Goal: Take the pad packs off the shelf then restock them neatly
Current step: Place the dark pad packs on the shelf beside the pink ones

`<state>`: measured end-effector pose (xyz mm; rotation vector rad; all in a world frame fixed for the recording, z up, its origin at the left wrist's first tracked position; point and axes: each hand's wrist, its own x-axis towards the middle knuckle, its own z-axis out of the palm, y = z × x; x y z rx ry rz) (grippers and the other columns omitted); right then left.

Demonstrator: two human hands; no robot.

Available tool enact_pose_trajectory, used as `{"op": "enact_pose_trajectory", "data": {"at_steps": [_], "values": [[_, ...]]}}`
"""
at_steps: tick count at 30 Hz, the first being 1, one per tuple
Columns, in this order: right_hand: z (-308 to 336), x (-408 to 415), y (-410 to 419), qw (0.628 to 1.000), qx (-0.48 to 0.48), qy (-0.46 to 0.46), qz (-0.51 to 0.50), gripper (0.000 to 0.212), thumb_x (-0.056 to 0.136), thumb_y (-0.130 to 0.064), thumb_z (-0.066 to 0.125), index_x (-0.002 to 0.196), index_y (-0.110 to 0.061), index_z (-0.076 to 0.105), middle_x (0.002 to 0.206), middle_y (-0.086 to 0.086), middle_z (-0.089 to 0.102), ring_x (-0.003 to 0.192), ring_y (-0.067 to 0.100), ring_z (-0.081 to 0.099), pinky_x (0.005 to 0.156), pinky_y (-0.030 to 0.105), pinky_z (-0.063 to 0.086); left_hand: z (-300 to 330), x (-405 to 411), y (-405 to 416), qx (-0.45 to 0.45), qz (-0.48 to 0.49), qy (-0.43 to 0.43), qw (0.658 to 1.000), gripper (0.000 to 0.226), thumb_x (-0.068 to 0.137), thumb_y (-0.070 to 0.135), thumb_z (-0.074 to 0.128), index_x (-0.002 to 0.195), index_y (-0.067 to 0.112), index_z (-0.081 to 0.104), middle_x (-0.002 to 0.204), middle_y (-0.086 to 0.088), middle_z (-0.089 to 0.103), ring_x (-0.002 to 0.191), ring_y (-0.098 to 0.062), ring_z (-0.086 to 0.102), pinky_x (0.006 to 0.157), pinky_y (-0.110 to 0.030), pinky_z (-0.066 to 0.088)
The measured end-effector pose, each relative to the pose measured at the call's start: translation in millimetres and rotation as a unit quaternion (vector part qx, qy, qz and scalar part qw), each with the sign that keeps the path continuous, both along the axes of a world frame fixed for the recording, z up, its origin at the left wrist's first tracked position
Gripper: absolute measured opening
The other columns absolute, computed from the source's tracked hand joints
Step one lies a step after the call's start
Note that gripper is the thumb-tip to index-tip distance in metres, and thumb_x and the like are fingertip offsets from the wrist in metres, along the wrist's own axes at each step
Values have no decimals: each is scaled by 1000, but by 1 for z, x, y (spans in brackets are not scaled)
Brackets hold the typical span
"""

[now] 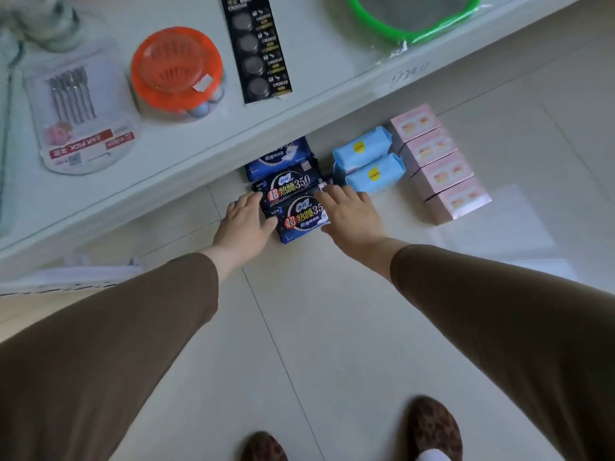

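Hands (296,217) flanking dark pad packs (293,197), lengthwise left-right

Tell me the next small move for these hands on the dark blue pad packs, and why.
Probably squeeze both hands inward and lift the nearest dark blue pack. The left hand presses its left end and the right hand its right end, fingers straight, so it is bracketed but not yet raised. Two more dark blue packs lie in a row behind it.

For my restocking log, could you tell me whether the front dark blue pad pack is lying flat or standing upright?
Lying flat: the front dark blue pad pack shows its printed face upward, between the left hand and right hand.
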<state>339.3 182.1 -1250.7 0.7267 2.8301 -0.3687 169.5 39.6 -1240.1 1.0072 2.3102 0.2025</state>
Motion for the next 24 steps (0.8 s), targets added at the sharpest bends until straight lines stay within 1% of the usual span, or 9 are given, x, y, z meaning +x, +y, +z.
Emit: {"op": "enact_pose_trajectory", "data": {"at_steps": [3, 7, 9, 11, 13, 15, 18, 22, 24], "values": [[-20, -15, 10, 997, 76, -11, 27, 76, 88, -32, 69, 152, -15, 31, 152, 8, 39, 134, 30, 39, 107, 42, 32, -21, -18, 17, 12, 21, 7, 1000, 61, 101, 37, 47, 152, 11, 29, 157, -11, 31, 143, -32, 27, 116, -43, 26], [-34, -28, 13, 983, 164, -55, 60, 72, 92, -29, 56, 154, -9, 25, 153, 15, 39, 144, 33, 27, 116, 45, 23, -40, -36, 33, 3, 17, 19, 1000, 57, 102, 36, 45, 151, 10, 33, 154, -14, 36, 141, -34, 30, 115, -43, 27], [-38, -31, 11, 977, 184, -70, 79, 68, 93, -25, 50, 153, -7, 25, 144, 15, 48, 139, 34, 31, 115, 44, 24, -46, -43, 40, 0, 4, 21, 1000, 53, 101, 32, 47, 148, 10, 37, 151, -14, 40, 138, -35, 34, 114, -43, 29], [-39, -30, 7, 972, 200, -78, 99, 69, 91, -26, 54, 152, -6, 27, 134, 11, 54, 129, 32, 39, 112, 44, 28, -51, -49, 46, -1, -5, 17, 1000, 51, 100, 30, 50, 146, 10, 42, 148, -13, 44, 135, -34, 38, 113, -41, 32], [-39, -27, 4, 966, 211, -85, 125, 72, 90, -30, 61, 151, -7, 31, 131, 7, 55, 121, 30, 42, 108, 44, 30, -55, -52, 51, -6, -16, 15, 1000, 52, 98, 30, 53, 146, 12, 43, 148, -12, 44, 135, -33, 38, 113, -40, 32], [-42, -22, 1, 963, 198, -102, 153, 67, 87, -32, 66, 144, -9, 42, 127, 6, 55, 116, 28, 43, 104, 42, 32, -58, -52, 55, -15, -28, 20, 999, 53, 96, 30, 57, 144, 13, 44, 147, -13, 44, 134, -34, 39, 111, -39, 32], [-46, -14, -4, 966, 161, -94, 177, 44, 85, -33, 69, 126, -17, 59, 116, 3, 55, 109, 26, 42, 92, 38, 37, -62, -48, 61, -23, -30, 46, 998, 55, 92, 32, 64, 140, 13, 46, 141, -14, 45, 130, -35, 40, 107, -41, 35], [-55, -5, -13, 981, 77, -77, 163, 49, 85, -30, 72, 127, -17, 50, 121, 5, 55, 111, 26, 47, 89, 36, 40, -74, -40, 59, -44, -26, 76, 996, 65, 84, 38, 73, 138, 14, 47, 141, -12, 43, 129, -35, 36, 106, -44, 38], [-59, -1, -15, 987, 54, -83, 130, 49, 85, -35, 72, 124, -18, 48, 121, 4, 59, 109, 26, 51, 87, 35, 41, -78, -36, 55, -57, -20, 87, 994, 66, 82, 41, 74, 136, 14, 47, 139, -12, 40, 128, -35, 34, 105, -46, 38]]}}
